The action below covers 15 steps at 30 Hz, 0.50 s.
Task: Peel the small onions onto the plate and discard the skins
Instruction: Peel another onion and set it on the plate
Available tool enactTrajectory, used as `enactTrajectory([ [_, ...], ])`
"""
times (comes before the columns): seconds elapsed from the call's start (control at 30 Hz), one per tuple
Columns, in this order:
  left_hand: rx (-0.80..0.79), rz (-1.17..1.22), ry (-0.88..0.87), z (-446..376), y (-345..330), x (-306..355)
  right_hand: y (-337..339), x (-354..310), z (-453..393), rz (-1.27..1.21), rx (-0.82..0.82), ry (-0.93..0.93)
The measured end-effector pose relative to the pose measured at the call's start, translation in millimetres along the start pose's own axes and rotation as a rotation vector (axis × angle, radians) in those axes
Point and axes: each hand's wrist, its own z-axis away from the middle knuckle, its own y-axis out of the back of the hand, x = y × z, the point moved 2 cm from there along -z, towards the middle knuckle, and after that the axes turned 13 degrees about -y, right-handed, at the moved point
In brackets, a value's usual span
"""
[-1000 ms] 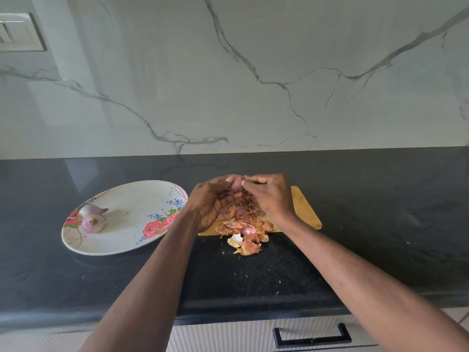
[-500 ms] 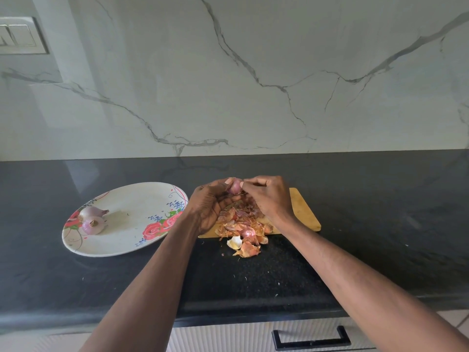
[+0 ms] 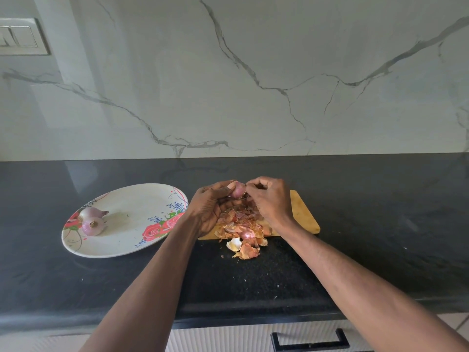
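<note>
Head view: both hands meet above the far end of a wooden cutting board, which lies on the dark counter. The left hand curls its fingers and thumb around a small pinkish onion, holding it up just over the board. The right hand comes in from the other side with its fingers bent tight against the onion's right flank; it seems to pinch a bit of skin there, though the skin itself is too small to make out. Below the hands a pile of orange-brown skins covers the near part of the board and spills off its near edge onto the counter. Left of the board, well apart from the hands, sits a flowered plate with two peeled onions touching each other near its left rim.

Judging from this, the peeling of the held onion is under way and the skins have not yet been thrown out. The onion is smooth and round, so a hard tug from the right hand could pop it out of the left hand's grip and send it rolling across the counter. Thin dry skin may tear short and leave patches. Loose flakes already lie past the board's edge, and a careless sweep could scatter more toward the counter's front.
</note>
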Motion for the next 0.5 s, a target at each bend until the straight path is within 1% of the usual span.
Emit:
enactTrajectory([
  [0.13,0.016,0.019,-0.013,-2.4,0.1,-0.6,2.4,-0.9,-3.4,0.015,-0.028,-0.011],
  [0.2,0.005,0.019,-0.016,-1.8,-0.2,-1.0,2.1,-1.9,-2.5,0.021,-0.05,-0.005],
  [0.3,-0.028,0.01,-0.02,-0.7,-0.8,-1.6,1.6,-0.9,-1.5,0.03,-0.039,0.021],
  [0.5,-0.034,0.016,-0.027,-1.2,-0.5,-2.2,1.8,1.9,-1.7,0.019,-0.064,0.046],
])
